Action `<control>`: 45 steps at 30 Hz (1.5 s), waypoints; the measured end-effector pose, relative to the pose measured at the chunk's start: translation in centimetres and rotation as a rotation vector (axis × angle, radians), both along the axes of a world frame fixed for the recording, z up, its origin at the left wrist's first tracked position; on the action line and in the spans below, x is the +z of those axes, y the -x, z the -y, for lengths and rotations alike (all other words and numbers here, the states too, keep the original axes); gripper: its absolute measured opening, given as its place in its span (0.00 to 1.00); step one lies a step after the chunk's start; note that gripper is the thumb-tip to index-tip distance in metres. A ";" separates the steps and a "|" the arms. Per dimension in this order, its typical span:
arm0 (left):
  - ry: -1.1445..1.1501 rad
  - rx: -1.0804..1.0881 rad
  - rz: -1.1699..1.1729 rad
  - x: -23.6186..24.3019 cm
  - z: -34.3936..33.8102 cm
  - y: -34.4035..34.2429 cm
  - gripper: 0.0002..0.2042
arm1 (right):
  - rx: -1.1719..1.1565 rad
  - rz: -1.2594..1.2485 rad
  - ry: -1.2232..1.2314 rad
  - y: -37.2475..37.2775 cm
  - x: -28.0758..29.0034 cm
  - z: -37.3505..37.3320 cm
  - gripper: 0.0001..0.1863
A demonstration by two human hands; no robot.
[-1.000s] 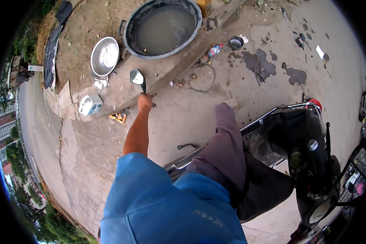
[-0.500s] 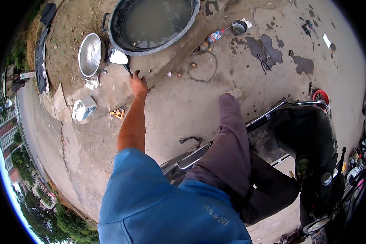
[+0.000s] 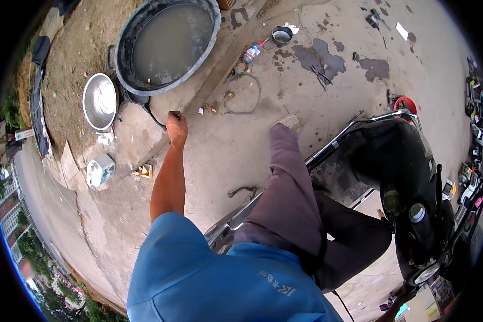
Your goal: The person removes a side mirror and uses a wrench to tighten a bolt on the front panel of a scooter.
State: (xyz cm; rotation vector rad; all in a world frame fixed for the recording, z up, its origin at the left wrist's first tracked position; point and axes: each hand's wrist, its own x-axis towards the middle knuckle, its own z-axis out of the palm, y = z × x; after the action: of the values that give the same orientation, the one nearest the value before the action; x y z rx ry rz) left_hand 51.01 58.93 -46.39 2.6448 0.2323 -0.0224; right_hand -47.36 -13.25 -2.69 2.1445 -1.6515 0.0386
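My left hand (image 3: 176,126) is held out over the concrete with curled fingers, just right of the black stem of a mirror (image 3: 136,97); whether it still touches the stem is unclear. The mirror lies dark-side up beside a large grey tub (image 3: 124,75) of murky water and a steel bowl (image 3: 98,102). My right hand (image 3: 406,292) is at the lower right, mostly in shadow, closed around the handlebar end of the black scooter (image 3: 383,155) that I straddle. My left leg (image 3: 282,155) stretches out to the ground.
A white jug (image 3: 100,170), a plastic bottle (image 3: 252,53), a black pot (image 3: 282,35), a loop of cord and a red container (image 3: 405,104) lie around on the ground and ledge (image 3: 193,99). More vehicles stand along the far right; a road runs at the left.
The mirror's pale face has turned to dark, and my left hand has shifted right of it, its fingers more curled. My right hand has come into view at the handlebar.
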 end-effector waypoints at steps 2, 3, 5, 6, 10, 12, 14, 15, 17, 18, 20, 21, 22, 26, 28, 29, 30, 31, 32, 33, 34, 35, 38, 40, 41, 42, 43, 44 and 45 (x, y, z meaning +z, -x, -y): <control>0.417 -0.015 -0.147 0.2 0.7 2.7 0.11 | -0.026 0.014 -0.006 1.3 -0.5 -0.1 0.36; 0.437 -0.067 -0.165 1.5 2.9 4.4 0.11 | -0.045 0.019 -0.009 2.4 -0.5 -0.7 0.36; 0.536 -0.125 -0.220 3.6 6.0 8.6 0.11 | -0.012 0.054 -0.023 3.6 0.4 0.4 0.36; 0.617 -0.137 -0.265 3.9 6.9 10.8 0.12 | 0.234 0.238 -0.070 3.8 0.9 1.4 0.32; 0.635 -0.276 -0.365 12.8 11.8 16.7 0.13 | 0.433 0.195 0.062 -2.0 -4.6 -2.3 0.20; 0.626 -0.370 -0.338 15.6 13.8 19.4 0.13 | 0.564 0.209 0.141 -8.0 -4.2 -4.2 0.14; 0.609 -0.499 -0.350 18.4 16.3 21.4 0.13 | 0.155 0.469 -0.237 -16.5 -1.6 -9.5 0.14; 0.618 -0.575 -0.404 20.1 18.1 22.6 0.12 | 0.179 0.461 -0.176 -15.0 -0.9 -9.7 0.13; 0.690 -0.659 -0.504 23.7 19.6 24.6 0.11 | 0.129 0.433 -0.160 -16.0 -1.5 -8.8 0.14; 0.676 -0.733 -0.526 25.9 20.5 25.6 0.10 | 0.118 0.419 -0.116 -17.9 -1.2 -9.2 0.15; 0.725 -0.889 -0.491 27.6 21.8 27.7 0.08 | 0.066 0.418 -0.082 -22.2 0.2 -10.5 0.15; 0.716 -0.987 -0.443 28.7 22.8 28.7 0.08 | -0.037 0.373 -0.053 -22.9 0.4 -10.7 0.15; 0.706 -1.047 -0.455 30.2 24.3 29.4 0.08 | -0.043 0.346 -0.062 -23.7 0.5 -11.1 0.15; 0.742 -1.452 -0.187 36.4 29.3 33.8 0.13 | -0.076 0.412 -0.084 -24.5 0.6 -12.0 0.15; 0.734 -1.639 -0.172 40.2 31.7 35.6 0.14 | -0.095 0.433 -0.115 -24.3 0.9 -11.7 0.14; 0.771 -1.687 -0.177 41.5 32.9 36.3 0.15 | -0.075 0.443 -0.147 -24.8 1.1 -11.6 0.12; 0.817 -1.749 -0.140 42.8 34.6 37.1 0.15 | -0.047 0.463 -0.136 -25.1 1.6 -11.7 0.11; 0.864 -1.804 -0.102 43.8 36.4 38.0 0.15 | -0.067 0.465 -0.183 -24.5 1.4 -11.2 0.11; 0.938 -1.812 -0.141 44.4 38.4 39.4 0.15 | -0.015 0.286 -0.192 -23.0 1.6 -11.1 0.13; 1.000 -1.811 -0.157 45.3 40.3 40.5 0.16 | -0.042 0.402 -0.183 -22.4 1.2 -10.6 0.14; 0.996 -1.859 -0.152 46.2 42.0 41.3 0.15 | -0.058 0.521 -0.164 -22.3 0.7 -10.0 0.15; 1.000 -1.903 -0.148 47.2 43.7 42.0 0.13 | -0.068 0.537 -0.161 -22.5 0.7 -9.9 0.15; 0.907 -2.006 0.000 49.9 49.2 44.9 0.12 | -0.178 0.942 -0.322 -23.4 0.3 -9.7 0.18; 0.880 -2.045 0.041 50.0 52.7 46.9 0.11 | -0.134 0.951 -0.250 -23.6 -0.3 -9.9 0.19; 0.865 -2.070 0.067 49.9 54.0 47.8 0.11 | -0.131 0.982 -0.259 -23.5 -0.9 -9.8 0.18; 0.855 -2.083 0.080 49.7 55.4 48.3 0.11 | -0.132 0.998 -0.250 -23.8 -0.8 -9.7 0.18; 0.838 -2.106 0.096 49.4 56.5 48.8 0.11 | -0.159 0.978 -0.253 -24.2 -0.4 -9.9 0.18; 0.813 -2.134 0.117 49.4 57.1 49.4 0.10 | -0.188 0.966 -0.256 -24.4 -0.1 -10.1 0.18; 0.774 -2.114 0.043 49.7 57.1 49.9 0.10 | -0.181 0.972 -0.274 -24.5 0.2 -10.2 0.16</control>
State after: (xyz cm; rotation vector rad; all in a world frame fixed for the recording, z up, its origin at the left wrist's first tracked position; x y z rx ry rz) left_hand 1.11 1.78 3.27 1.0468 -1.9988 -0.5505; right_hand -22.87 -3.08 -2.51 2.3109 -2.4681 0.9873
